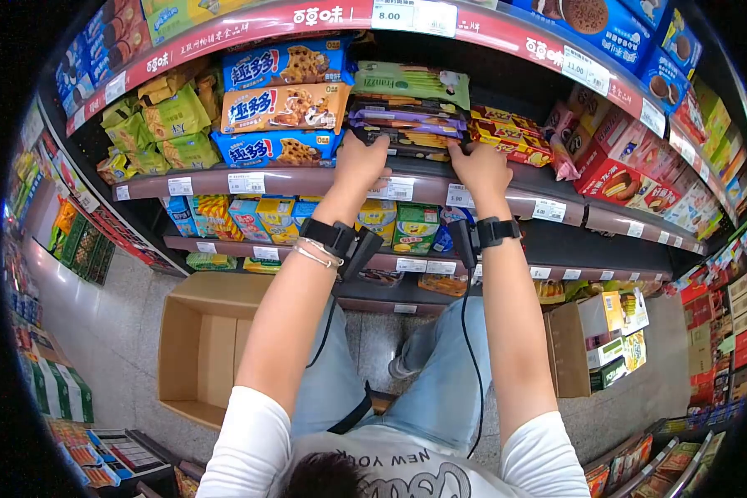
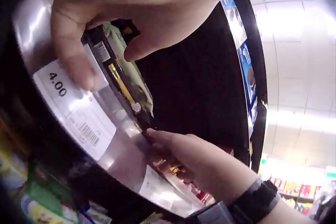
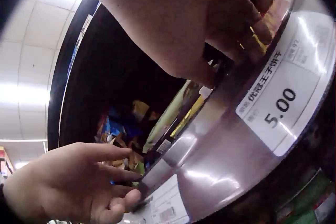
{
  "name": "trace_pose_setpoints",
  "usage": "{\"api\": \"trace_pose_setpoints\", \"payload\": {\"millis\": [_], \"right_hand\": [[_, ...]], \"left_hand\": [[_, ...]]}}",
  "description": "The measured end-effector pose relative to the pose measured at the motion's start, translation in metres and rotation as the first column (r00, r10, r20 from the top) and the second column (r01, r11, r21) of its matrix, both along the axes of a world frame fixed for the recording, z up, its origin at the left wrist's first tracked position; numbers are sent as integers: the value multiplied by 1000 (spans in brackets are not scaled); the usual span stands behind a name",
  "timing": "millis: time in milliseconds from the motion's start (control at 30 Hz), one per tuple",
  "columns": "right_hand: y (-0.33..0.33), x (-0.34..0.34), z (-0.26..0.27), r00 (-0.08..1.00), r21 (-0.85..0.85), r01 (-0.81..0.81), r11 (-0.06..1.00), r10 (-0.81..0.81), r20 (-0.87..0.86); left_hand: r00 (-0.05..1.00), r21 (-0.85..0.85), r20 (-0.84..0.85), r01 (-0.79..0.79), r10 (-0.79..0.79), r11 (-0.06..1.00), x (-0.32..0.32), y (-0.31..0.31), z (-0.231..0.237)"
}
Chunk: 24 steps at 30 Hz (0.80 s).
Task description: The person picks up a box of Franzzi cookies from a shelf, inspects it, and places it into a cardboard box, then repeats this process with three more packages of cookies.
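Left hand [image 1: 361,164]: thumb and fingers were apart, set at the left end of the pack stack. Firm pressure on the packs could not be told.

Right hand [image 1: 481,170]: thumb was apart from the loosely bent fingers, its tip at the stack's right end. Pressure likewise could not be told.

Pack stack [image 1: 411,145]: lay on the shelf between the two hands, several flat packs deep. Green pack [image 1: 411,83] was on top; purple pack [image 1: 407,125] and dark packs were below it.

Cookie packs [image 1: 286,108], blue and tan: stood piled just behind and left of the left hand.

Green bags [image 1: 178,116]: lay farther left of the left hand, beyond the cookie packs.

Red-yellow boxes [image 1: 510,137]: lay just beyond the right hand's fingers. Pink pack [image 1: 564,158] and red boxes [image 1: 627,170] were farther right.

Price tags: 4.00 tag [image 2: 76,111] was on the shelf edge below the left hand; 5.00 tag [image 3: 283,106] was below the right hand.

Green box [image 1: 415,228]: stood one shelf down, between the wrists.

Black straps [image 1: 500,231]: one was round each wrist.

Carton [image 1: 177,357]: stood on the floor, left of the left forearm.
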State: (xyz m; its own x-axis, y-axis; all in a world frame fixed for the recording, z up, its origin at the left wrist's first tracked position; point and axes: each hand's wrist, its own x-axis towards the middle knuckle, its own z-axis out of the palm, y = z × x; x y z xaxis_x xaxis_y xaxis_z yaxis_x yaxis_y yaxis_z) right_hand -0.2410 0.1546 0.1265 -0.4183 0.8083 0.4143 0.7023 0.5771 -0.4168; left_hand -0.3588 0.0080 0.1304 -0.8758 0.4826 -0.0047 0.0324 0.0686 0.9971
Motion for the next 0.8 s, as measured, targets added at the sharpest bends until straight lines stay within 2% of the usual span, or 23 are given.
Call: {"api": "trace_pose_setpoints", "payload": {"millis": [133,333,433,500,567,667,733,800], "right_hand": [[13,-1,3,987,-200,-105,974,79,-137],[20,4,0,961,-186,-157,970,106,-255],[26,9,1,914,-190,-215,958,129,-385],[23,14,4,794,-335,-359,871,97,-601],[15,22,10,670,-395,-486,779,42,-741],[4,35,4,539,-347,-570,745,19,-842],[-13,48,4,487,-313,-591,743,20,-873],[-29,63,-6,397,-232,-622,748,47,-917]], "left_hand": [[975,140,205,60,-88,988,8,-4,8],[978,200,204,4,-45,980,11,-3,4],[977,153,208,16,-48,988,13,-10,9],[966,178,256,-7,-40,984,17,-15,14],[957,212,286,-16,-46,977,23,-20,17],[955,265,292,-30,-50,964,33,-29,15],[961,292,274,-60,-23,954,45,-38,11],[958,302,272,0,-86,953,53,-51,7]]}}
